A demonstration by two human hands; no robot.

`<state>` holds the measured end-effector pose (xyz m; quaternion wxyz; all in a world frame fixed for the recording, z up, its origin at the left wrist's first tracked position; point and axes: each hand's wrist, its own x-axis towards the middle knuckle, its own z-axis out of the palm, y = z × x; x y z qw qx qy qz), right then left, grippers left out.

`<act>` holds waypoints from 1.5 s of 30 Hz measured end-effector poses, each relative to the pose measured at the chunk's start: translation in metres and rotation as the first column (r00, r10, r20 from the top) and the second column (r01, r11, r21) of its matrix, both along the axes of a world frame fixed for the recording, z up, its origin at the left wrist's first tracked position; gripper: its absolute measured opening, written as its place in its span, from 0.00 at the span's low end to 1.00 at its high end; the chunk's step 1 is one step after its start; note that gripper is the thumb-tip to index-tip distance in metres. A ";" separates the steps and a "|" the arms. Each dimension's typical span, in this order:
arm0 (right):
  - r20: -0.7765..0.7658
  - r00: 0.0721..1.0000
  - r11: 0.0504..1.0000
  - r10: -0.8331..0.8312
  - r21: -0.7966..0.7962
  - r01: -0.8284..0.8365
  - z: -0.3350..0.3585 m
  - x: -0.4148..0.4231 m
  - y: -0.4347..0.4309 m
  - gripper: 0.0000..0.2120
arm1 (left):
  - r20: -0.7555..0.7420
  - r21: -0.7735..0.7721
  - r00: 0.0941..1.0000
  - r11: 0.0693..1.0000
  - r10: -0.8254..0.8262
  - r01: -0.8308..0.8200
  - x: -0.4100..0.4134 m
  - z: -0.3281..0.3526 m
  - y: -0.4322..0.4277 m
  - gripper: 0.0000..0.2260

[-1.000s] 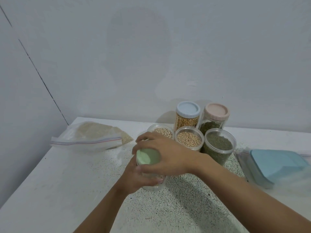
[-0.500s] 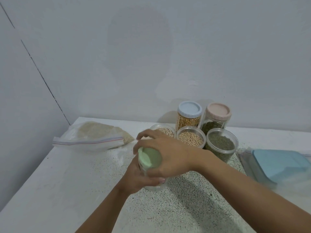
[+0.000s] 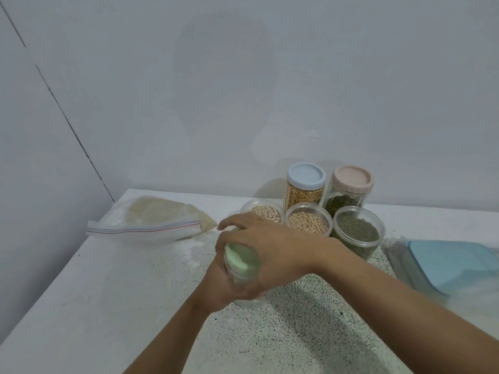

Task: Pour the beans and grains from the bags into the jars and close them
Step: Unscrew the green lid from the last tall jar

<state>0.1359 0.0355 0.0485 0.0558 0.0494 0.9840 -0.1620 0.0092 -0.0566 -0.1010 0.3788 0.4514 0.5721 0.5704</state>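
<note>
head view, r hand [image 3: 272,252] gripping green lid [image 3: 240,256], l hand [image 3: 218,287] round jar [image 3: 247,290]

Head view looks down, close over the table [image 3: 113,292].

There are six jars on the table [image 3: 108,292]: three open jars [image 3: 266,213] [image 3: 308,221] [image 3: 357,233], one blue-lid jar [image 3: 306,190], one pink-lid jar [image 3: 348,197] and one green-lid jar [image 3: 244,290]. There is one zip bag [image 3: 151,221]. There are two hands, the left hand [image 3: 218,284] and the right hand [image 3: 272,252].

Contents of green-lidded jar [image 3: 248,302] unseen
</note>
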 end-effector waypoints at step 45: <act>-0.243 0.593 0.633 -0.768 -0.436 0.640 -0.072 0.067 0.034 0.09 | -0.155 0.046 0.987 0.998 0.038 -0.031 0.010 0.006 -0.001 0.41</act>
